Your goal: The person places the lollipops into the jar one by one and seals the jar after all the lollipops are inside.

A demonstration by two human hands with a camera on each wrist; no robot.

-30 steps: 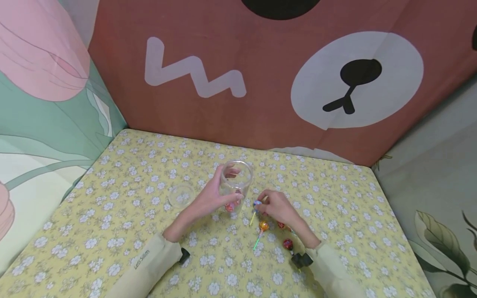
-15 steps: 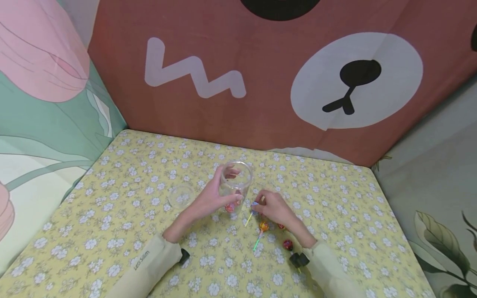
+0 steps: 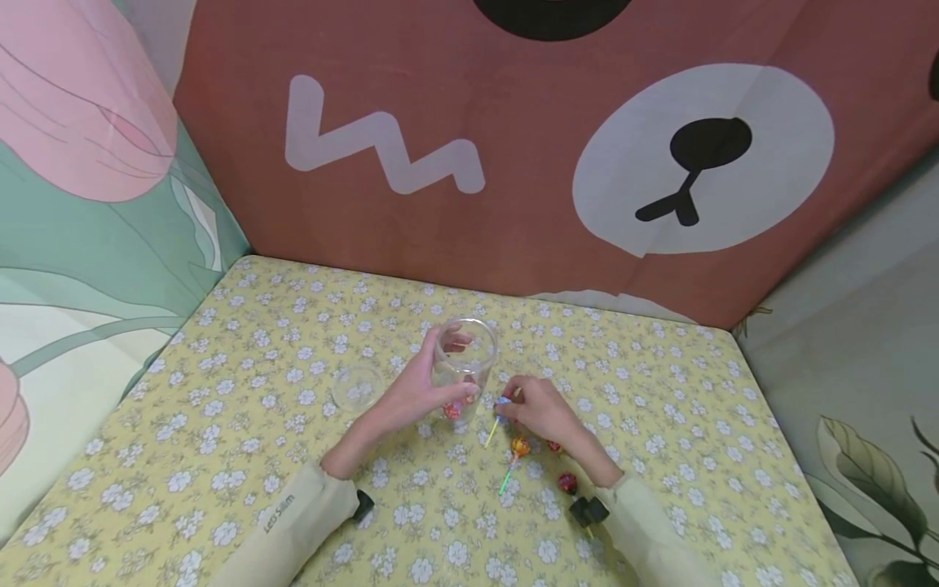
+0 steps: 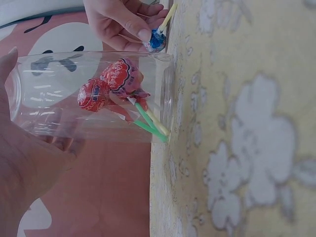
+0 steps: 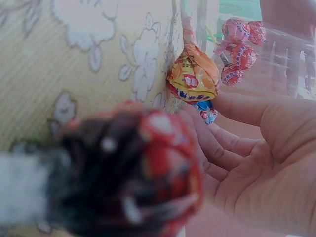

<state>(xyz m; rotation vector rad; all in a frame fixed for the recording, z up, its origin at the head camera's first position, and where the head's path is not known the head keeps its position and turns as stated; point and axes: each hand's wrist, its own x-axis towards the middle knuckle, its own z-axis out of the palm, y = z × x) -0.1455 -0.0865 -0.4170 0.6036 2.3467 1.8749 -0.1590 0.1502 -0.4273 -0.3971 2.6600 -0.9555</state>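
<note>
My left hand [image 3: 438, 378] grips a clear jar [image 3: 465, 352] that stands on the flowered cloth. Red-wrapped lollipops [image 4: 114, 83] lie inside it with green sticks. Just right of the jar's base my right hand [image 3: 515, 401] pinches a blue-wrapped lollipop [image 3: 503, 402], its pale stick slanting down to the cloth. In the left wrist view the blue lollipop [image 4: 157, 40] is close to the jar [image 4: 59, 74] wall. An orange lollipop [image 3: 520, 445] with a green stick and two red lollipops [image 3: 566, 482] lie on the cloth under my right wrist. In the right wrist view the orange lollipop [image 5: 193, 76] is sharp and a red one [image 5: 140, 170] is blurred.
A clear round lid [image 3: 356, 386] lies on the cloth left of the jar. The table [image 3: 242, 456] with its yellow flowered cloth is boxed in by printed walls at the back and both sides.
My right hand has shifted slightly left, towards the jar's base, with the blue lollipop in its fingers. The left hand and jar have stayed put.
</note>
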